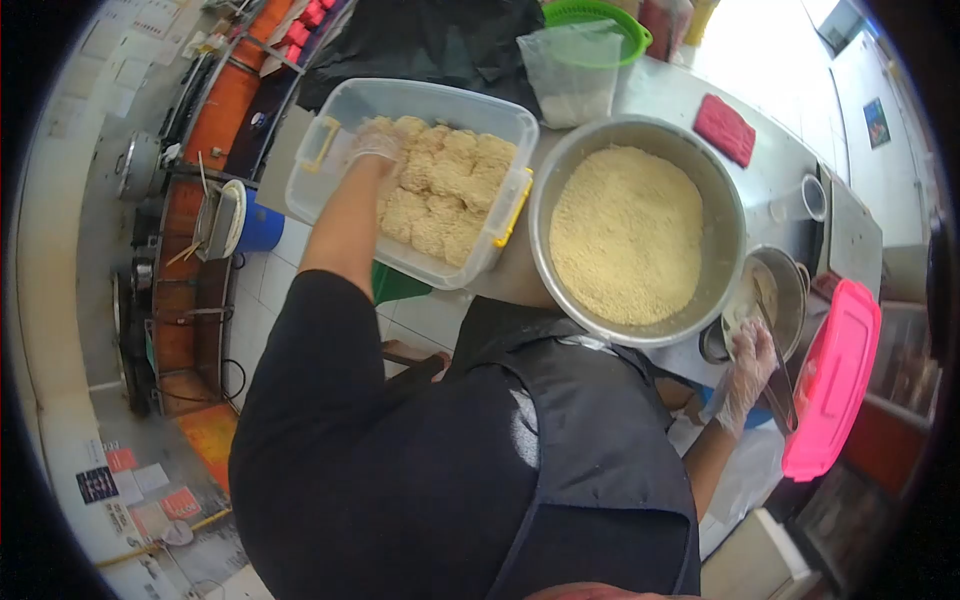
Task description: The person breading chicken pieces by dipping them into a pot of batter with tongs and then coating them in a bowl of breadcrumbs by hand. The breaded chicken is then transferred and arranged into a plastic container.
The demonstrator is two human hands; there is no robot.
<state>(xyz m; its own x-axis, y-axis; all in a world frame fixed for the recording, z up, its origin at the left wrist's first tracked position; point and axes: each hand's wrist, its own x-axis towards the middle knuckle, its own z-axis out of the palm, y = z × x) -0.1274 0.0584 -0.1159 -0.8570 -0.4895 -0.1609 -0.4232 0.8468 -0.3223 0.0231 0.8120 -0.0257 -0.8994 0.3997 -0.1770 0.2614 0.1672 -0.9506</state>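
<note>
My left hand [378,145], in a thin clear glove, reaches into the far left corner of a clear plastic tub [318,190]. Its fingers are closed on one of the several breaded pieces [445,195] that fill the tub. My right hand [750,365], also gloved, is at the near rim of a small metal bowl [790,275]. Its fingers curl around a pale wet piece [742,308] at that rim. A dark utensil [780,385] lies next to this hand. Between my hands stands a large metal bowl [545,180] full of breadcrumbs [628,232].
A pink lid [835,380] leans at the right. A clear bag [572,75] and green colander [600,15] stand behind the bowls, with a red cloth [724,128] and a clear cup [805,200] on the steel counter [660,95]. The tiled floor and shelves are at the left.
</note>
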